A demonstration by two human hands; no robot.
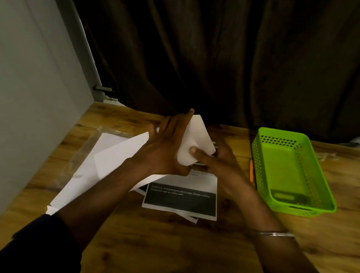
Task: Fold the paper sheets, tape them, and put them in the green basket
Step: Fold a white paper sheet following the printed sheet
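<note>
I hold a small folded white paper (198, 136) up above the middle of the wooden table. My left hand (168, 144) grips its left side, fingers running up behind it. My right hand (215, 159) pinches its lower part, thumb pressed on the front. The green basket (261, 175) stands to the right with nothing visible inside it. Loose white sheets (106, 160) lie under my left forearm, and printed sheets with a black block (181, 200) lie below my hands. No tape is visible.
A clear plastic sleeve (90, 144) lies under the white sheets at the left. An orange pencil (251, 171) lies along the basket's left side. A dark curtain (232, 51) hangs behind the table; a grey wall (7, 89) bounds its left edge.
</note>
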